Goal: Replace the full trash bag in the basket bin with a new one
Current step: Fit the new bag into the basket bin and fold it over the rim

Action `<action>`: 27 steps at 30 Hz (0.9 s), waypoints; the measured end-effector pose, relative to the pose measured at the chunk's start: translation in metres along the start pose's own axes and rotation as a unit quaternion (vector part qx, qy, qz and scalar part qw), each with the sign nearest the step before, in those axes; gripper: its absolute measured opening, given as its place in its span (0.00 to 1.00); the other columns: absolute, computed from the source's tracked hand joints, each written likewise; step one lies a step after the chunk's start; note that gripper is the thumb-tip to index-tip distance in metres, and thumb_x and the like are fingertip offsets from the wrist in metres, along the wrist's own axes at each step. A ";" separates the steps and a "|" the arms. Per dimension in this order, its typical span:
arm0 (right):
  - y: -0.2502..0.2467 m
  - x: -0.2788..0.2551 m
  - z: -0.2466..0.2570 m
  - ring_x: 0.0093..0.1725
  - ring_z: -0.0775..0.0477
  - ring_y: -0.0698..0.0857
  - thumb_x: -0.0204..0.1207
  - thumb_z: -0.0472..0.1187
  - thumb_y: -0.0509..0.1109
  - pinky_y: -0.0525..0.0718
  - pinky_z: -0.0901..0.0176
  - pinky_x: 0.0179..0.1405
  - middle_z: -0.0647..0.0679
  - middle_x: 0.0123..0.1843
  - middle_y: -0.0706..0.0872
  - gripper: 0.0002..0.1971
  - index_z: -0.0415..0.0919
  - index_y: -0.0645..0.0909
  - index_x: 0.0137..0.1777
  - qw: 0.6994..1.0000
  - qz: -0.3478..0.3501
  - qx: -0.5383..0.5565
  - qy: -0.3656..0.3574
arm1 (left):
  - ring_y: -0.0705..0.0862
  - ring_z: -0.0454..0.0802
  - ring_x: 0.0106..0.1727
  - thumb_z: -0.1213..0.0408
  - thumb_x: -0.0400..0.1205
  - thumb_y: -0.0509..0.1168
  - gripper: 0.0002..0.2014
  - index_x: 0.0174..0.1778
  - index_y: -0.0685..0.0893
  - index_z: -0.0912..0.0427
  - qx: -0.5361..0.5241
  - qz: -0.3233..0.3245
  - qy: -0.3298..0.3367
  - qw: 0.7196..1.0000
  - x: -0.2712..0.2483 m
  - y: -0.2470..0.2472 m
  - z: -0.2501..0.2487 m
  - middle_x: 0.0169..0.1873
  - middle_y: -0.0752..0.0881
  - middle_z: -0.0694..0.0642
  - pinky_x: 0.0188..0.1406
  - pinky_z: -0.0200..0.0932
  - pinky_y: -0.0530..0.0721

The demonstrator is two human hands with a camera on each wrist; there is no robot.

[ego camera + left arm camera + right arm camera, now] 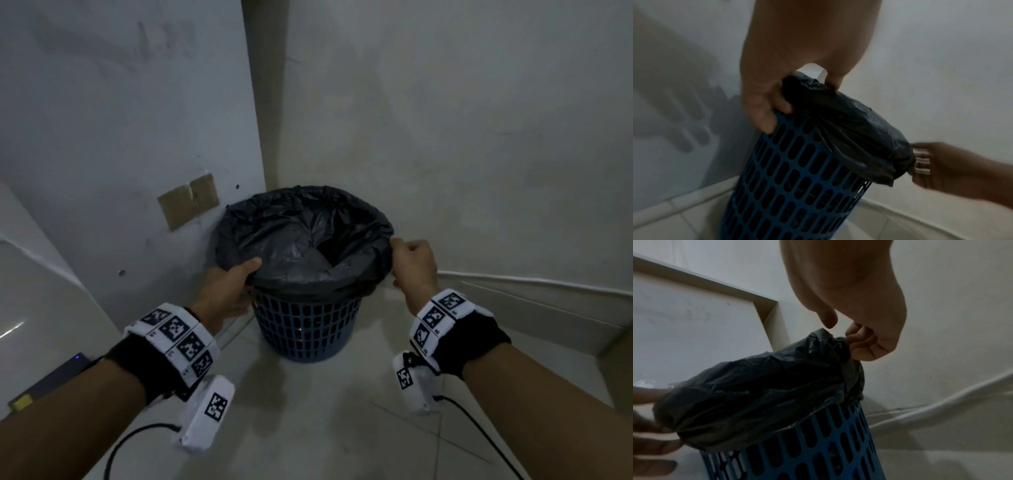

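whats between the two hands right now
The black trash bag, folded over the blue basket bin rim, spans between left hand and right hand; clearest in the head view.

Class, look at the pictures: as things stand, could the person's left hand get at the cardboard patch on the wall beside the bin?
Probably yes. The left hand is near the cardboard patch with nothing between them, but its grip is on the black trash bag at the blue basket bin rim, so it must let go first.

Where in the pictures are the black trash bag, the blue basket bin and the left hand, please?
black trash bag (291,246): head view, crumpled inner lining.
blue basket bin (308,325): head view, slotted side wall.
left hand (227,287): head view, back of the hand.
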State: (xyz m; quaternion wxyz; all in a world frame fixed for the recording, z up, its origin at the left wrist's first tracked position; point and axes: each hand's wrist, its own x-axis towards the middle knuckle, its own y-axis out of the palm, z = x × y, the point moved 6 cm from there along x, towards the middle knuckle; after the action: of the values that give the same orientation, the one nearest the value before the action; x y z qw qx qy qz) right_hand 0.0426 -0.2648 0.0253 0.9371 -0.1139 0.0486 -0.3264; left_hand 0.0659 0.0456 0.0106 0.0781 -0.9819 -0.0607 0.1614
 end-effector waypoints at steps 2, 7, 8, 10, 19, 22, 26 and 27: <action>0.003 0.001 0.015 0.39 0.43 0.80 0.81 0.53 0.63 0.78 0.52 0.39 0.47 0.38 0.79 0.15 0.41 0.74 0.47 0.996 0.008 -0.052 -0.078 | 0.76 0.59 0.69 0.33 0.69 0.69 0.45 0.74 0.69 0.61 0.096 -0.074 0.093 0.988 0.005 -0.013 -0.012 0.69 0.74 0.56 0.68 0.56 0.78; 0.033 0.001 0.051 0.45 0.44 0.78 0.78 0.56 0.64 0.75 0.54 0.41 0.52 0.40 0.77 0.11 0.49 0.75 0.45 0.926 0.028 -0.219 -0.305 | 0.68 0.56 0.73 0.37 0.77 0.61 0.33 0.73 0.70 0.54 0.335 -0.086 0.331 0.878 0.002 0.007 -0.060 0.71 0.69 0.56 0.72 0.53 0.71; 0.040 0.003 0.056 0.49 0.43 0.77 0.78 0.57 0.63 0.76 0.52 0.44 0.53 0.43 0.78 0.12 0.50 0.76 0.47 0.905 0.041 -0.255 -0.338 | 0.68 0.54 0.75 0.36 0.77 0.59 0.32 0.72 0.72 0.51 0.354 -0.048 0.349 0.866 0.009 0.015 -0.064 0.72 0.70 0.53 0.73 0.52 0.71; 0.053 0.005 0.065 0.58 0.43 0.76 0.79 0.63 0.57 0.75 0.49 0.55 0.52 0.53 0.82 0.18 0.51 0.78 0.55 0.844 0.089 -0.339 -0.406 | 0.58 0.51 0.82 0.34 0.78 0.55 0.32 0.76 0.69 0.47 0.394 0.030 0.361 0.845 0.020 0.032 -0.068 0.77 0.66 0.47 0.78 0.54 0.64; 0.076 0.031 0.032 0.68 0.51 0.78 0.67 0.77 0.19 0.35 0.45 0.79 0.52 0.57 0.89 0.56 0.55 0.87 0.58 0.590 0.412 -0.579 -0.382 | 0.64 0.53 0.80 0.22 0.71 0.32 0.43 0.80 0.62 0.36 0.686 0.289 0.064 0.664 0.048 0.066 -0.034 0.81 0.64 0.49 0.80 0.55 0.60; 0.070 0.025 0.044 0.83 0.50 0.59 0.71 0.73 0.25 0.35 0.33 0.81 0.54 0.81 0.70 0.46 0.58 0.70 0.78 0.595 0.433 -0.567 -0.370 | 0.72 0.54 0.75 0.21 0.68 0.36 0.46 0.76 0.71 0.41 0.656 0.297 0.029 0.693 0.042 0.068 -0.045 0.77 0.72 0.51 0.78 0.53 0.65; 0.076 0.029 0.050 0.86 0.50 0.45 0.71 0.73 0.28 0.33 0.33 0.81 0.55 0.87 0.49 0.43 0.57 0.46 0.85 0.600 0.445 -0.571 -0.340 | 0.66 0.53 0.79 0.24 0.73 0.42 0.40 0.79 0.64 0.39 0.664 0.283 0.067 0.689 0.058 0.070 -0.058 0.80 0.67 0.49 0.79 0.54 0.63; 0.081 0.029 0.048 0.86 0.50 0.45 0.72 0.73 0.29 0.33 0.34 0.81 0.54 0.87 0.48 0.42 0.56 0.44 0.85 0.603 0.452 -0.568 -0.331 | 0.64 0.52 0.80 0.27 0.77 0.46 0.37 0.80 0.62 0.41 0.671 0.283 0.076 0.681 0.064 0.070 -0.059 0.80 0.65 0.49 0.79 0.53 0.63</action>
State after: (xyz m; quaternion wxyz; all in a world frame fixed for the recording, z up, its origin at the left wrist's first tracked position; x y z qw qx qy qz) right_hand 0.1222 -0.2124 0.0516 0.6638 -0.6869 -0.0444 0.2925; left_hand 0.1515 -0.0222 0.0340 0.6712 -0.6454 0.3513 0.0979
